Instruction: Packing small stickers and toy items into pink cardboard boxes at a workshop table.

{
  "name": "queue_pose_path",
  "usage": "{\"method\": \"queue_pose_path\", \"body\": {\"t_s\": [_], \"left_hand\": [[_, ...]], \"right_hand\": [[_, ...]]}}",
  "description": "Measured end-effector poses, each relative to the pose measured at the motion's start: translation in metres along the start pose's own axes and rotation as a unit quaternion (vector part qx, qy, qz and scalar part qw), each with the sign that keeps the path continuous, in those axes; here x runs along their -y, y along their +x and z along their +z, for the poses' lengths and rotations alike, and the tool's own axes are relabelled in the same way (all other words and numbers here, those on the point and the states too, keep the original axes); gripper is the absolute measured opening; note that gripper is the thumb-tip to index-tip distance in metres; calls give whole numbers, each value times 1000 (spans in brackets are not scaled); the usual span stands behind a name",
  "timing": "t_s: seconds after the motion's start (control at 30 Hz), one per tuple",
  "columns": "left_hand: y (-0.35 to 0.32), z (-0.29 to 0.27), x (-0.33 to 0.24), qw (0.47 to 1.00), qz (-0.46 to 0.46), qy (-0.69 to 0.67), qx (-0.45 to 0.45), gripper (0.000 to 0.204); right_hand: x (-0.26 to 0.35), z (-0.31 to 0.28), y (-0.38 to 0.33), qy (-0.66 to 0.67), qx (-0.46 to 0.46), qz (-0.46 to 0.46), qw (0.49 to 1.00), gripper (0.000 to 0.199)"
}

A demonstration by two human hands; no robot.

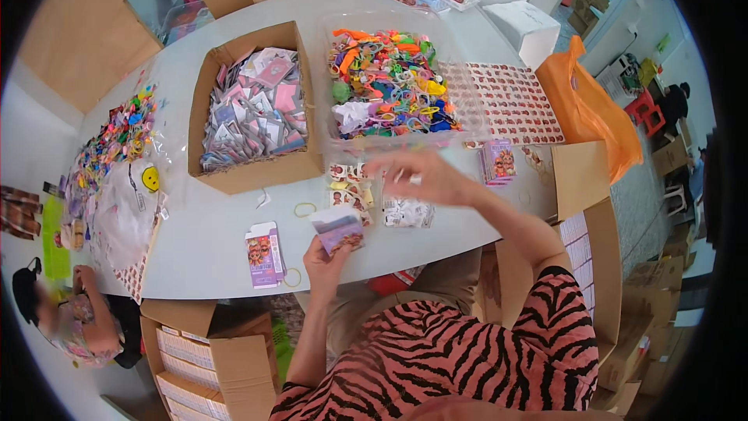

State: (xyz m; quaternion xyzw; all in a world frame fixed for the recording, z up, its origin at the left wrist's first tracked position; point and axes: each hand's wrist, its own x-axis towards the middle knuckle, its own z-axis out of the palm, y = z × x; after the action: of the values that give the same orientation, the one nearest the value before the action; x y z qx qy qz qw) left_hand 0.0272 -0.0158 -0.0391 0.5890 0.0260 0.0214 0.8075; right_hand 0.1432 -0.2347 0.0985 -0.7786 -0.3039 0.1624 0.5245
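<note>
Two bare hands are working above a pale grey table [218, 226] in the head view. The left hand [322, 263] is gripping a small purple-and-white carton [343, 235], its thumb and fingers closing on the lower left side; the carton is tilting just above the near part of the table. The right hand [421, 175] is hovering palm down to the right of it, its fingers blurring, so one cannot tell whether the fingertips are parting or pinching something.

Beneath and beside the right hand, small white packets [407, 214] and cut sticker pieces [351, 195] are lying close together. A purple box [499, 162] is resting farther right, while a similar purple carton with an open flap [265, 256] is lying to the left, a rubber band [292, 277] sitting just beside it.

Behind the hands, a cardboard box [269, 174] is holding a heap of flat packets [253, 105], and a clear plastic bin [397, 23] is holding many-coloured trinkets [389, 78]. Sheets of stickers [514, 101] are spreading to the bin's right, near an orange bag [588, 109]. Another person [86, 323] is sitting at the far left.
</note>
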Motion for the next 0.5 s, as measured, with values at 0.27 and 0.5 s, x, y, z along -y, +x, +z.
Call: {"method": "queue_pose_path", "body": {"t_s": [0.27,0.5], "left_hand": [[-2,-27,45,999,-7,-8,-36,29],[-2,-23,40,999,-16,-40,-17,30]], "right_hand": [[-114,-93,97,-287,-184,-4,940,27],[-171,-103,166,-390,-141,-38,909,28]]}}
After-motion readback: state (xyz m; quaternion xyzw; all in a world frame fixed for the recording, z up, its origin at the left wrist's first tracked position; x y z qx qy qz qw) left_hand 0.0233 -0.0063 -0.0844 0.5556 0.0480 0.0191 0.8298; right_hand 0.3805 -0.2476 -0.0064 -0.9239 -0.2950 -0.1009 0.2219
